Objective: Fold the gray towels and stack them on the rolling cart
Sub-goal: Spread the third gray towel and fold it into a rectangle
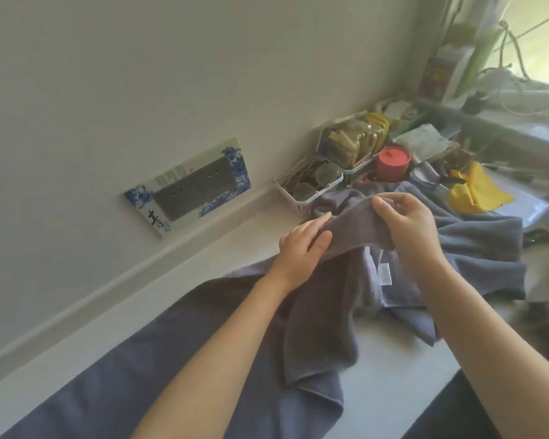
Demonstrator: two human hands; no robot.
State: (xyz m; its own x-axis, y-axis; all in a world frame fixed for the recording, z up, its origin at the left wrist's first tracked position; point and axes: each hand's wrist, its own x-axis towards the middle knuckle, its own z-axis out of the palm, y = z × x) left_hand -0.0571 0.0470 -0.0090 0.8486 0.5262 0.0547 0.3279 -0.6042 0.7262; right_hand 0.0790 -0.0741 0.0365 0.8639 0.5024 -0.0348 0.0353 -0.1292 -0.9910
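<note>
Two hands on one towel [336,280], lifted off the counter [390,369] by its top edge and hanging twisted below. Left hand [301,242] half closed, thumb in front and fingers tucked behind the hem. Right hand [406,217] curled over the same edge a little further along, thumb pressed on the near side, fingers wrapped over the top. Both gripping cloth, nothing else.

More gray towels unfolded around it: one spread along the wall side [140,359], another rumpled to the right [482,248]. No folded stack yet, no cart in view.

Likely trouble, judged from here:
- Uneven fold, since the held edge sags between the grips and the lower part hangs twisted; corners probably not matched.
- Snagging the towel underneath, because the hanging end touches the spread one and could drag it along.
- Knocking the clutter at the back, with the basket [308,182] and red jar [393,163] just beyond the cloth; a wide shake could sweep them.
- Slipping grip on the left, where only fingertips appear to pinch the hem.
</note>
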